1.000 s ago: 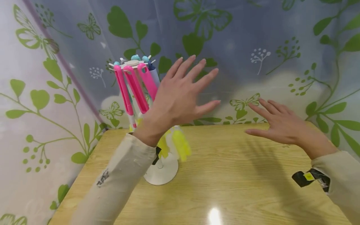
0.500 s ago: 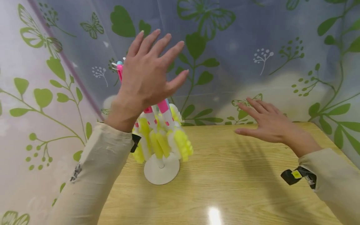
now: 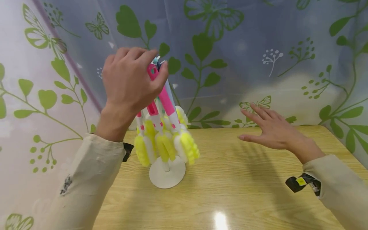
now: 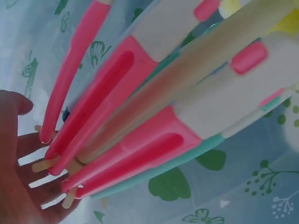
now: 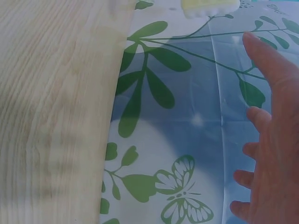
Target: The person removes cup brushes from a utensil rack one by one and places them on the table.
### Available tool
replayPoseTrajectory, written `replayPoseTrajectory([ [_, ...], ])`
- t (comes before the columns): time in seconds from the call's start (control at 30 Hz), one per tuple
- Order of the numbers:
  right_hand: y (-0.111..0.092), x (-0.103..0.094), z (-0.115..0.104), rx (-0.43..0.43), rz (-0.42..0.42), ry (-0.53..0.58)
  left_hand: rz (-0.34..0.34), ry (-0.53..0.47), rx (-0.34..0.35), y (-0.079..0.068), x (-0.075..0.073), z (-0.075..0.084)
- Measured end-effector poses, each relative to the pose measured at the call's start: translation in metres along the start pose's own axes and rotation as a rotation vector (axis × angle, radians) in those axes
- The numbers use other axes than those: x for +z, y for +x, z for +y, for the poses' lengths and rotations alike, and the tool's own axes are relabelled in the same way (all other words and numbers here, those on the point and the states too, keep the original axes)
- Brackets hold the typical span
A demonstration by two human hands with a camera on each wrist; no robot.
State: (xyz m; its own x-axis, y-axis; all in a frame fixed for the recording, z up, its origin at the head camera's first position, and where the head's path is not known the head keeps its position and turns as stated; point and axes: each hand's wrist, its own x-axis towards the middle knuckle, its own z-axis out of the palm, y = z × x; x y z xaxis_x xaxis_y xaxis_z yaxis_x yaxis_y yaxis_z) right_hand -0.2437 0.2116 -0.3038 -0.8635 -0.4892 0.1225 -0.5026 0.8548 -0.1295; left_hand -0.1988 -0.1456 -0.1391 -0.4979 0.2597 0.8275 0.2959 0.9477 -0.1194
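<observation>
A white stand [image 3: 161, 180] with a round base holds several hanging sponge brushes [image 3: 167, 101] with pink handles and yellow-and-white heads [image 3: 189, 150]. My left hand [image 3: 129, 80] cups the top of the stand from above, its fingers bent over the hooks and partly covering them. Seen from the left wrist, pink handles [image 4: 105, 88] hang from the hook tips in front of the fingers [image 4: 28, 144], with the thumb apart to one side. To the right of the stand, my right hand [image 3: 276, 134] hovers over the table with fingers spread, holding nothing.
The stand is on a light wooden table [image 3: 224, 172], left of its middle. Behind and to the left hangs a curtain [image 3: 230, 64] printed with green leaves and butterflies, meeting the table's back edge. Bits of turquoise and blue show at the hooks.
My left hand has moved left from in front of the brushes to the stand's top, and its spread fingers have curled down. My right hand has shifted slightly left, still spread.
</observation>
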Motion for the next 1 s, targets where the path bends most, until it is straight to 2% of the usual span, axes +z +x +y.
replayPoseTrajectory([
  [0.1, 0.000, 0.003, 0.000, 0.002, -0.008, 0.002, 0.118, -0.033, 0.014, -0.006, 0.005, -0.002],
  [0.17, 0.000, 0.005, -0.001, 0.003, -0.011, 0.008, 0.156, -0.051, 0.011, -0.010, 0.007, -0.003],
  [0.53, -0.002, 0.014, -0.002, 0.000, -0.011, 0.037, 0.217, -0.100, 0.002, -0.022, 0.016, -0.008],
  [0.77, -0.006, 0.019, -0.002, 0.002, -0.009, 0.048, 0.287, -0.059, 0.061, -0.024, 0.022, -0.010],
  [1.0, -0.006, 0.026, -0.006, 0.002, 0.013, 0.101, 0.358, -0.100, 0.001, -0.025, 0.028, -0.008],
])
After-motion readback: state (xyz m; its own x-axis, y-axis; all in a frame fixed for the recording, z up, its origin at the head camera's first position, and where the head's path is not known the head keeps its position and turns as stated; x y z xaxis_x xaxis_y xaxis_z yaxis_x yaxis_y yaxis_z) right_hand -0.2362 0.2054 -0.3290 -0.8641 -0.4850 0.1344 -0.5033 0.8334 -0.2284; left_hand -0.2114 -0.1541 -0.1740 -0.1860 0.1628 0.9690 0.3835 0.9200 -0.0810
